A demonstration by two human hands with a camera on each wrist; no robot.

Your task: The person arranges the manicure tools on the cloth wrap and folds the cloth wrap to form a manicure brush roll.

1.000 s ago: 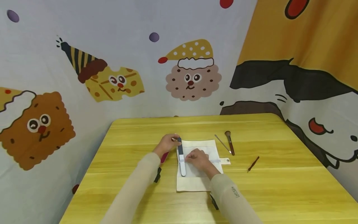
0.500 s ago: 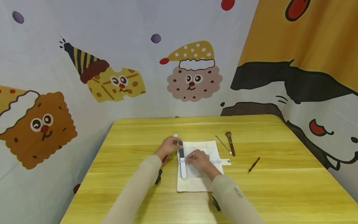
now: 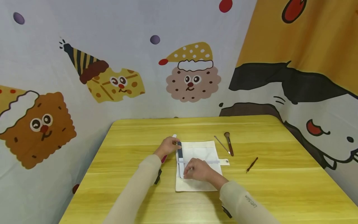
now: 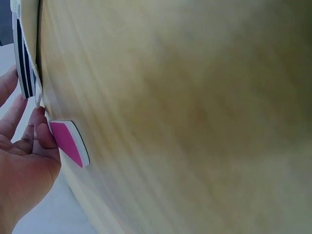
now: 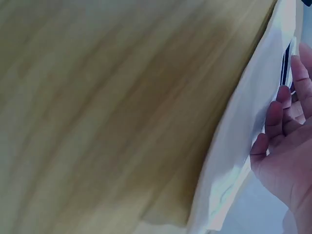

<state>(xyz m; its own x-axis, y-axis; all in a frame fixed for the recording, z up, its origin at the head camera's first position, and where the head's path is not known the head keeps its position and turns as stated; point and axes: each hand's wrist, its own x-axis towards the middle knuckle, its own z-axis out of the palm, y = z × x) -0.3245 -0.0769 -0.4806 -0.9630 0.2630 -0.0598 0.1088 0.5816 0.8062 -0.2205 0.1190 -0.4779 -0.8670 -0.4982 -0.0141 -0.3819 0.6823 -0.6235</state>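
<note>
A long nail file [image 3: 180, 152], dark at the far end and white at the near end, lies along the left side of an open cream cloth roll-up case [image 3: 195, 185]. It passes under the thin elastic strap [image 3: 213, 161] across the case. My left hand [image 3: 168, 145] pinches the file's far end; the left wrist view shows its layered striped edge. At the near end, my right hand [image 3: 199, 169] holds the file with curled fingertips, partly hidden by the hand itself. Beside the case, partly under my left hand, lies a pink file [image 4: 70, 141] with a white edge.
Right of the case lie a thin metal tool [image 3: 222, 145], a brush [image 3: 228, 143] with a brown handle, and a small slim brown tool [image 3: 252, 165]. A snap tab [image 3: 224, 162] sticks out from the case. The yellow wood-grain table [image 3: 134, 199] meets a cartoon-printed cloth behind.
My right hand has moved from the elastic strap toward me, to the file's near end. The file has slid slightly toward me, and my left hand stays at its far end.
</note>
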